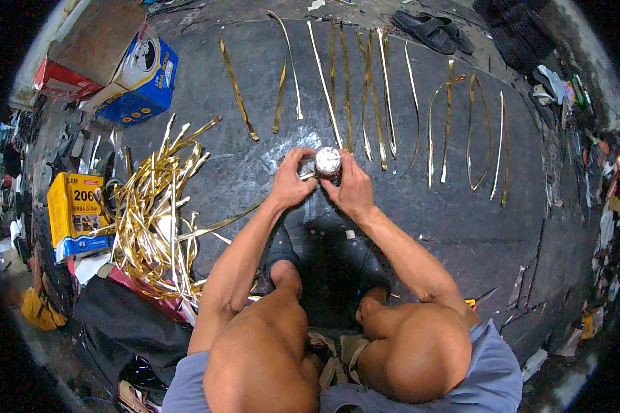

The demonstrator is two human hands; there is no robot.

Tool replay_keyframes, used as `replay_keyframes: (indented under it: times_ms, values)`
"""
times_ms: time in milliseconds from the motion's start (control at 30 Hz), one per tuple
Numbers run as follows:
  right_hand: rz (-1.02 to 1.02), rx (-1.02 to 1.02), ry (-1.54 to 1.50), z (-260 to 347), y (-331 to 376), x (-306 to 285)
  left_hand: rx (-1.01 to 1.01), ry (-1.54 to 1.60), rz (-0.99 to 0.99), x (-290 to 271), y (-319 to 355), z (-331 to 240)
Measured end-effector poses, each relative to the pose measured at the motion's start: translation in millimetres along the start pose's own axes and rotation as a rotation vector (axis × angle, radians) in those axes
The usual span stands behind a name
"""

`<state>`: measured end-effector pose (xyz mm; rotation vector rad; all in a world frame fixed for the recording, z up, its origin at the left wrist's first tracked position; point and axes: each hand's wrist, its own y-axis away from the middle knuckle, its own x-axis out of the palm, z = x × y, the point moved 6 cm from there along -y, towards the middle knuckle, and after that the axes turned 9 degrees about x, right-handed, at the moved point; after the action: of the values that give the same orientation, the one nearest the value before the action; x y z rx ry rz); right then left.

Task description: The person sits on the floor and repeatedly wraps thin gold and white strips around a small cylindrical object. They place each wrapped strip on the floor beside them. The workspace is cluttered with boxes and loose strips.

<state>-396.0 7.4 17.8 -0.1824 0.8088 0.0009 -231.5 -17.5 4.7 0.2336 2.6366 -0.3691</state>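
Observation:
My right hand (352, 187) is closed around a small round container or block with a white-smeared top (328, 161); its exact kind I cannot make out. Right beside it, my left hand (293, 180) pinches a shiny gold strip (237, 217) between thumb and fingers. That strip trails back under my left forearm toward a tangled heap of gold strips (145, 213) on the left. Whether the strip touches the round thing is hidden by my fingers. Ahead of my hands, several separate gold strips (345, 82) lie spread out on the dark mat (234, 165), some looped over.
At the far left stands an open blue and red cardboard box (141, 76). A yellow and blue box (76, 213) is beside the heap. Dark sandals (430, 31) lie at the far right. A pointed tool with a yellow handle (477, 301) is near my right knee. Scraps litter the edges.

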Motion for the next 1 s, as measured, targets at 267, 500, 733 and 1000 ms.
replay_keyframes:
  times_ms: [267,500,733,1000]
  values:
    - [0.181,0.468,-0.271,-48.1,-10.6,13.0,0.021,0.098,0.035,5.9,-3.5,-20.0]
    - [0.191,0.963,-0.682,-97.1,-20.7,52.7,0.046,0.062,0.040,10.3,-6.3,-21.8]
    - [0.109,0.845,-1.383,-40.8,-49.6,-103.7,0.074,0.003,0.030,7.6,-1.8,-21.4]
    - [-0.033,0.459,-1.567,9.5,-70.7,-324.4,0.131,0.018,0.030,11.8,-9.8,-24.8]
